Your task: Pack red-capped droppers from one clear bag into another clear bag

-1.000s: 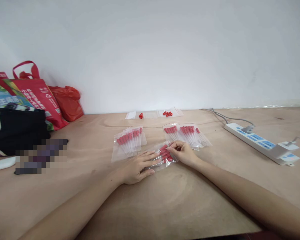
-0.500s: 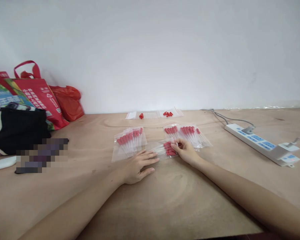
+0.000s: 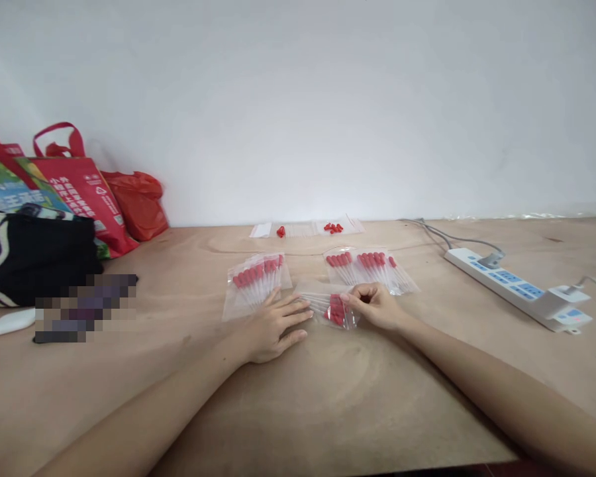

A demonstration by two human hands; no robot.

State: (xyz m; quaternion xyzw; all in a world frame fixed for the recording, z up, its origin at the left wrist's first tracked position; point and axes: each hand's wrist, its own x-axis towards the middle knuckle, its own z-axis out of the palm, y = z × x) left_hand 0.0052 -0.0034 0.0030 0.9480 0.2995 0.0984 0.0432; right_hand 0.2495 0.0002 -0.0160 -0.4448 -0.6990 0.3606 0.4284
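The clear bag (image 3: 346, 324), lying between the hands on the table (image 3: 328, 411), could be skewed or creased if pulled unevenly by the right hand (image 3: 375, 306), in whose fingertips its right end is pinched. The left hand (image 3: 277, 329) is spread, nothing gripped; whether the bag is pressed cannot be told. Red bulbs (image 3: 336, 308) and pale stems (image 3: 315, 301) are seen through glossy plastic.

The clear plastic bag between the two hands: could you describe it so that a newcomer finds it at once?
On the wooden table, before the pale wall, find the left hand and the right hand. Between them lies a clear plastic bag of red-bulbed droppers. Its red ends point toward the right hand, while those in the dropper bags just behind it point toward the wall.
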